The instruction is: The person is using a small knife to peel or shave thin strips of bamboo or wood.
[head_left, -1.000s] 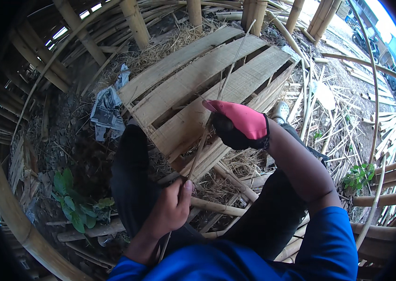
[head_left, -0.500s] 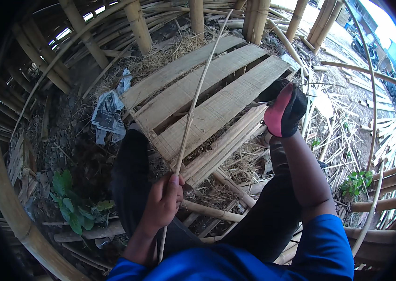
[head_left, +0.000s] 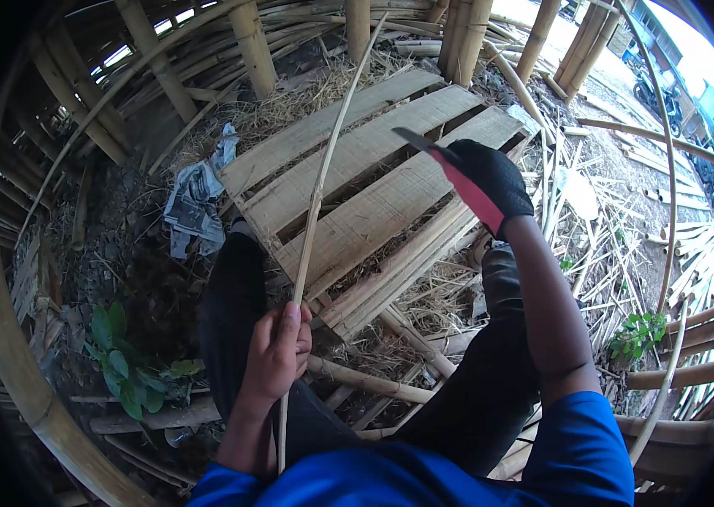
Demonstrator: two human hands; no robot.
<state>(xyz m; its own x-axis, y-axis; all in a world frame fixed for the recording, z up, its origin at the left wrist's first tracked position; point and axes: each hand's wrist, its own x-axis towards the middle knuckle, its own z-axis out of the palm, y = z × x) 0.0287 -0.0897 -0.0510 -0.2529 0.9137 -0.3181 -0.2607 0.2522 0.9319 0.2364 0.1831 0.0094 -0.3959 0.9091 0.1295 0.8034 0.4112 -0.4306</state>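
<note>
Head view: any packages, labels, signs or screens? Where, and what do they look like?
Crumpled printed paper: on the ground left of the wooden pallet, grey-white, creased, print too small to make out.
No labels, signs or screens visible.
For reference: left hand grips a thin bamboo strip; right hand, in a black and red glove, holds a dark blade.

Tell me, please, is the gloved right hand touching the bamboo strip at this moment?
No, the right hand holds a knife raised clear of the bamboo strip, which only the left hand grips.
</note>
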